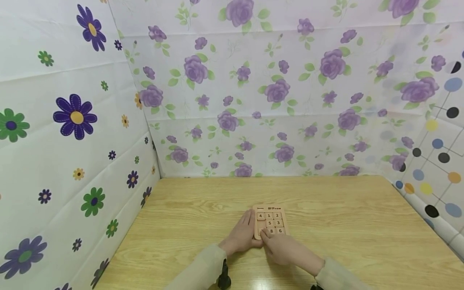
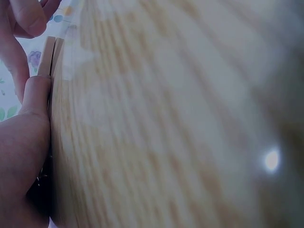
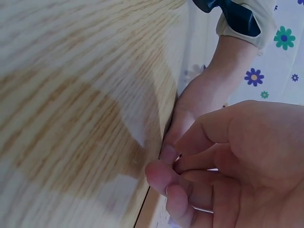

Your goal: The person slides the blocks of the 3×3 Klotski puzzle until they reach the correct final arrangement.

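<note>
A wooden number slide puzzle (image 1: pixel 260 224) lies flat on the table, its tiles reading 4, 1, 2 on top, 5 and 3 in the middle, 8 and 6 below. A bare slot shows at the middle left. My left hand (image 1: pixel 242 234) holds the frame, fingers along its left side and thumb at the near edge. Fingertips of my right hand (image 1: pixel 282 247) touch the lower-left tile and mostly cover it. In the right wrist view, the right hand's fingers (image 3: pixel 159 175) are loosely bent beside the left thumb. The left wrist view shows the puzzle's edge (image 2: pixel 46 57) past the thumb.
The wood-grain table (image 1: pixel 195 201) stretches to both sides of the puzzle. Flower-patterned sheets stand behind (image 1: pixel 224 100) and at the left (image 1: pixel 43 161); a dotted sheet (image 1: pixel 435 177) is at the right. A black wrist strap (image 1: pixel 224 276) shows at the left sleeve.
</note>
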Tool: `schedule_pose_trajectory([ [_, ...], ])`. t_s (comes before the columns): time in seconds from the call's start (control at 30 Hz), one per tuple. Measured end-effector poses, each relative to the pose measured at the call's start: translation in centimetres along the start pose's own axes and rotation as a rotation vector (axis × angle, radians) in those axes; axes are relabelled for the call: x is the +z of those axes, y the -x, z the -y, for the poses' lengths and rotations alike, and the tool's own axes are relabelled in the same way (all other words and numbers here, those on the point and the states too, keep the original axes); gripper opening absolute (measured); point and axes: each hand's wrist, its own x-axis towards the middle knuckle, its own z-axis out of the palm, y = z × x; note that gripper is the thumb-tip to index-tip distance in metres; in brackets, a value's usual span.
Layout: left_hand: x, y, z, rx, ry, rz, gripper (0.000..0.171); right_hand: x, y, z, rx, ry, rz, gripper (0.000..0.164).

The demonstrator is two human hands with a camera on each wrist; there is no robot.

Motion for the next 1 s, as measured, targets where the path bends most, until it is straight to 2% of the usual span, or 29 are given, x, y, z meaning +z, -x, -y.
schedule_pose_trajectory([
  [0.4,-0.2,0.3,-0.1,0.005,0.045,-0.004,0.108,-0.8,-0.6,-0.2,-0.039,-0.013,-0.017,0.042],
  [0.57,-0.4,0.4,-0.1,0.017,0.034,-0.013,0.108,-1.1,-0.9,-0.7,-0.053,-0.029,-0.038,0.042],
  [0.83,-0.6,0.5,-0.1,0.022,0.019,-0.006,0.108,-0.7,-1.9,-1.6,0.017,-0.069,-0.033,0.045],
  [1.0,-0.6,0.4,-0.1,0.022,-0.012,-0.003,0.108,-0.7,-2.4,-1.8,0.025,-0.099,-0.027,0.045],
])
